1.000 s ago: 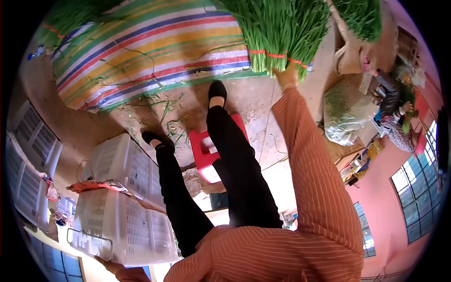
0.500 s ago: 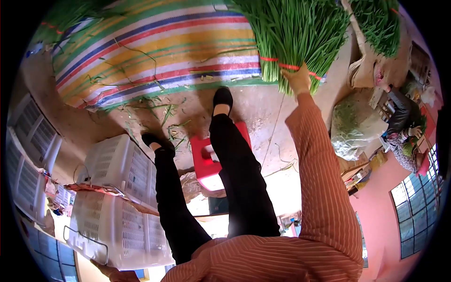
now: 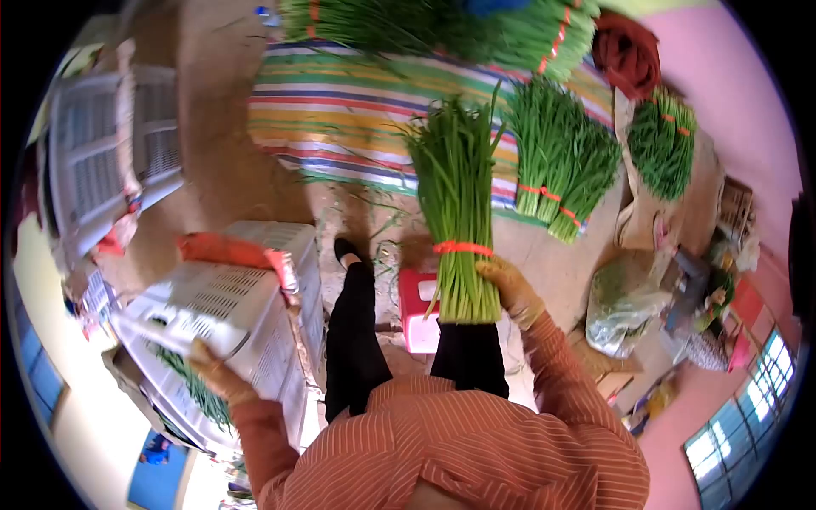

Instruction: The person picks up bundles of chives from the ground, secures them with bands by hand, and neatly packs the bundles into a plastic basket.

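My right hand point(image 3: 512, 291), which looks gloved, is closed around the lower stalks of a bunch of green chives point(image 3: 455, 195). A red band point(image 3: 462, 247) ties the bunch, whose leaves point away from me and whose cut ends face me. My left hand point(image 3: 214, 372) is at the near edge of a white slotted crate point(image 3: 208, 297), beside more green leaves point(image 3: 194, 387) in it. Blur hides whether its fingers grip the rim or handle. Three tied bunches of chives point(image 3: 565, 161) lie at the right end of a striped sheet point(image 3: 340, 110).
More chive bunches point(image 3: 382, 25) lie along the sheet's far side. A red stool point(image 3: 416, 310) stands by my legs. Other white crates point(image 3: 115, 144) are at the left. To the right are a clear plastic bag point(image 3: 625, 302) and a person point(image 3: 693, 285). Leaf scraps litter the floor.
My right hand has lifted a bunch off the sheet and brought it towards my body. My left hand has moved up to the crate's edge. The view has shifted, showing more of the sheet's far side.
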The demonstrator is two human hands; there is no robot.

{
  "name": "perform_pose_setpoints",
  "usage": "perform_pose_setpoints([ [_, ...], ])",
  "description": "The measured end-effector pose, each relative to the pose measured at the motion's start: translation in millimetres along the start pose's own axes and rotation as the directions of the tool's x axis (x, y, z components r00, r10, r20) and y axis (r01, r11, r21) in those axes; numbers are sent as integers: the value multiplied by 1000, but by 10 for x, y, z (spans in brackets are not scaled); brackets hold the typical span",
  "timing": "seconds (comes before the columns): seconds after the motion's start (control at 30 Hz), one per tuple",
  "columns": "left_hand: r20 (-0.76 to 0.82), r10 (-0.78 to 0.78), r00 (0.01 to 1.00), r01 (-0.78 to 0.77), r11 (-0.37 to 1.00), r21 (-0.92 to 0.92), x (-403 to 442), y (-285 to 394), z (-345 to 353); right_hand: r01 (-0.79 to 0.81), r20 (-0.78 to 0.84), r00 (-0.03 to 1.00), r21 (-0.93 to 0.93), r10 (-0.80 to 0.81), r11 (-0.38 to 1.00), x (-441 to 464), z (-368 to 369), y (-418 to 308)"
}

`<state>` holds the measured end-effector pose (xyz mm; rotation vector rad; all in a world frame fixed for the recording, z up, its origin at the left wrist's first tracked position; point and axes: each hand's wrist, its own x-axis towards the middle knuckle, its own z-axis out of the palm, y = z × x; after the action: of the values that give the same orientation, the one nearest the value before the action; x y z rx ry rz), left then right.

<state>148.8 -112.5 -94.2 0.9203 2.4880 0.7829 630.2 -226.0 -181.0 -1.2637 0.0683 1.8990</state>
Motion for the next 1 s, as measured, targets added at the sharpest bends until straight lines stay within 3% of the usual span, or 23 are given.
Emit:
perform_pose_setpoints([
  [0.03,-70,290,955,-276,948,155,-42,-71,91,-1,89,996,13,0,1000,-67,269,-19],
  [0.07,-95,548,831,-491,802,340,-100,-132,156,19,136,991,-25,-15,1000,-155,525,-33],
  [0.1,-64,760,647,-625,576,528,-174,-57,194,41,188,982,-59,-29,997,-230,775,-58],
  [0.13,-19,770,638,-688,581,434,-314,263,207,48,278,960,-78,-25,996,-349,1089,-193],
  [0.17,114,657,745,-662,749,10,-428,521,188,62,317,948,-105,-25,993,-383,1287,-224],
  [0.2,310,532,788,-487,847,-214,-588,890,156,139,380,923,-179,-62,974,-425,1458,-250],
  [0.23,259,537,803,-491,842,-226,-569,966,237,227,447,889,-248,-96,942,-453,1610,-305],
  [0.27,641,379,667,35,844,-535,-516,940,359,213,508,861,-288,-39,934,-498,1771,-407],
  [0.3,873,391,293,597,638,-486,-504,998,437,230,537,843,-314,-28,921,-542,1942,-495],
  [0.33,758,618,207,661,483,-574,-598,1219,511,270,611,791,-319,-20,909,-570,2120,-589],
  [0.37,728,642,243,644,455,-616,-637,1380,474,306,679,734,-320,-8,897,-596,2264,-663],
  [0.43,698,600,390,725,267,-635,-625,1656,333,327,719,690,-411,82,851,-579,2449,-798],
  [0.5,686,567,456,733,197,-651,-522,1769,291,397,740,645,-539,191,743,-517,2590,-894],
  [0.57,681,522,514,743,126,-657,-465,1809,233,439,766,604,-550,220,711,-444,2720,-998],
  [0.63,605,544,582,608,203,-767,-422,1776,170,728,875,481,-362,-57,582,-582,3087,-1136],
  [0.67,584,517,625,578,196,-792,-392,1692,223,732,880,473,-364,-44,576,-558,3167,-1169],
  [0.73,526,547,652,503,207,-839,-433,1615,221,646,784,621,-518,8,561,-491,3313,-1218],
  [0.77,476,577,664,431,226,-874,-443,1606,202,656,792,611,-517,17,550,-498,3412,-1198],
  [0.8,485,489,725,415,253,-874,-578,1716,59,693,780,615,-464,-116,552,-511,3527,-1145],
  [0.87,450,479,754,383,237,-893,-686,1733,-4,769,730,603,-423,-321,480,-318,3660,-1076],
  [0.97,378,479,792,315,209,-926,-730,1689,-55,799,707,589,-433,-392,418,-266,3817,-1031],
  [1.0,397,462,793,340,206,-918,-748,1691,-88,798,704,573,-364,-419,480,-278,3859,-994],
])
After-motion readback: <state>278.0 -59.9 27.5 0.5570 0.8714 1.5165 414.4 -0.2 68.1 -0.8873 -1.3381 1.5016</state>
